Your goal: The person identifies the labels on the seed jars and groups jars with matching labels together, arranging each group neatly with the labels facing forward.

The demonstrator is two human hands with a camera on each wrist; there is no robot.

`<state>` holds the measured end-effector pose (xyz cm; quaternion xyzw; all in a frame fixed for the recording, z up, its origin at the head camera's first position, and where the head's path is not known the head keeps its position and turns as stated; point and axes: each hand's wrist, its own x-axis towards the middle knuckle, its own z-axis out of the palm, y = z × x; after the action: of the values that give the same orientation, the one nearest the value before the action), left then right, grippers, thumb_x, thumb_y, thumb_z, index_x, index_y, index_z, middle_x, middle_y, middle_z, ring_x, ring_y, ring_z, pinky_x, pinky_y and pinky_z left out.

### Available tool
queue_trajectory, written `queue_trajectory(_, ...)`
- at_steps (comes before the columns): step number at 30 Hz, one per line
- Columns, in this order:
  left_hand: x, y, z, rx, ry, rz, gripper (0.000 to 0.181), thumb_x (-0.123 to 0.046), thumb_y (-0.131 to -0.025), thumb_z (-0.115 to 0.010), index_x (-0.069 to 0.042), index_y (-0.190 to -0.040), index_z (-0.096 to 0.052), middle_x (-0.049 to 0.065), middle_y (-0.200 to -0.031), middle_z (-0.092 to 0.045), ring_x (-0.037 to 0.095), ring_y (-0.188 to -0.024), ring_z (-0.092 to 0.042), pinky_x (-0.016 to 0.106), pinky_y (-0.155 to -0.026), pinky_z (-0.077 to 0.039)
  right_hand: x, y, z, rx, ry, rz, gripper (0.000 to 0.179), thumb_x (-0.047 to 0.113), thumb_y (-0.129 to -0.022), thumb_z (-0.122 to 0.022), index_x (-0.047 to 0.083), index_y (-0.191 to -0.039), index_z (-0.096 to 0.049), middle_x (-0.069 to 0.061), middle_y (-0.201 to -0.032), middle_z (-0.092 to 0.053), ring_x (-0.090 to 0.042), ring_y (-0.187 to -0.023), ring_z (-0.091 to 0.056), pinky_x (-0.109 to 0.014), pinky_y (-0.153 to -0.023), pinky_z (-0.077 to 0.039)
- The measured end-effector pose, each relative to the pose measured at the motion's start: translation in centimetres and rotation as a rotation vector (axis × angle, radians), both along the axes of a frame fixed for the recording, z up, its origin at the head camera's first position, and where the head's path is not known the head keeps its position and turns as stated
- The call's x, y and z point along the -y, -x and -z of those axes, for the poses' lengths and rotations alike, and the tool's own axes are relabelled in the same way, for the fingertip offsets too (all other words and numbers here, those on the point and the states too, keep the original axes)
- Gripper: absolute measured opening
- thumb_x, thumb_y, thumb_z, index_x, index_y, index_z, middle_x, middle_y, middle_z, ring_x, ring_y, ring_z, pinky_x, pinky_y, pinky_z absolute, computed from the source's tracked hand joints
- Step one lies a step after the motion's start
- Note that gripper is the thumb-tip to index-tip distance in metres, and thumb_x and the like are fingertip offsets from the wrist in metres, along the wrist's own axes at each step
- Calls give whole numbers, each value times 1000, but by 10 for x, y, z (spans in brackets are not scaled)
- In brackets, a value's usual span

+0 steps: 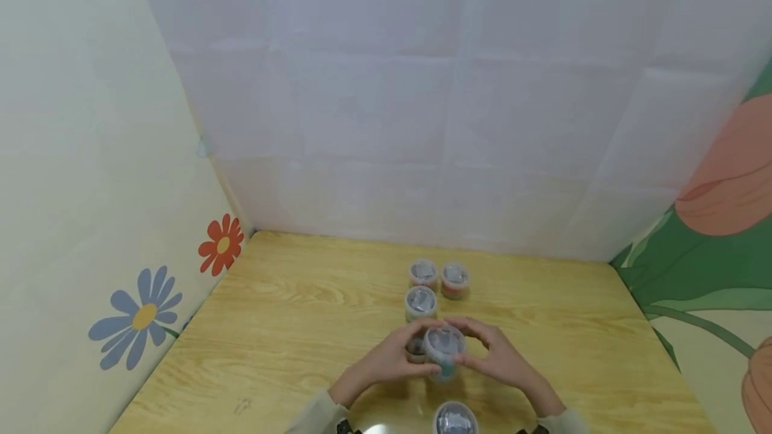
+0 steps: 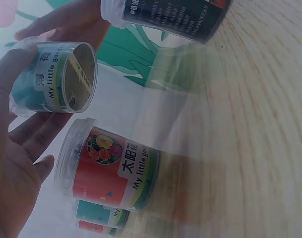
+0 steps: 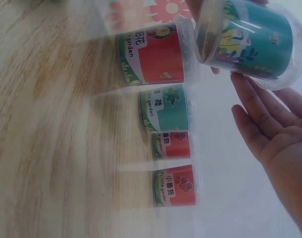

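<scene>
A clear plastic cup with a lid and a teal "My little garden" label is held up between both hands, its base off the table in the left wrist view. My left hand grips it from the left, thumb at the near side and fingers at the far side. From the right, my right hand grips the same cup. Just under the left hand stands a red-labelled cup, partly hidden in the head view. Another teal-labelled cup stands behind that one.
Two red-labelled cups stand at the back of the group. Nearer the body is a cup with a dark printed label. All stand on the wood-grain table. A white sheet hangs behind, with flower-printed walls beside it.
</scene>
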<state>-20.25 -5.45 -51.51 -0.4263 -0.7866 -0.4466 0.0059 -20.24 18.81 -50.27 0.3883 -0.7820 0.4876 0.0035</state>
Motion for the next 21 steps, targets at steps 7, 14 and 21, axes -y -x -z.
queue_trajectory(7,1,-2,-9,79,-11,-81,65,-29,-80,-73,-18,-136,-40,1,-129,-54,13,-112,-54,33,-95,-46,1,0,4,74,2,-15,67,16,-83,-70,17,-141,-37,-4,-139,-46,-15,-119,-51,-36,-96,-46)
queue_trajectory(14,1,1,-5,119,-49,-144,63,-30,-80,-73,-24,-134,-41,0,-126,-56,14,-109,-56,33,-93,-47,7,-5,-1,61,36,-13,72,15,-82,-71,7,-142,-32,-12,-137,-47,-13,-119,-51,-32,-95,-48)
queue_trajectory(21,0,0,-9,204,-53,-151,66,-34,-83,-69,-28,-139,-33,4,-128,-55,17,-112,-55,37,-94,-46,12,-14,-21,71,74,-6,65,15,-85,-67,3,-140,-34,-16,-134,-49,-8,-117,-51,-30,-92,-49)
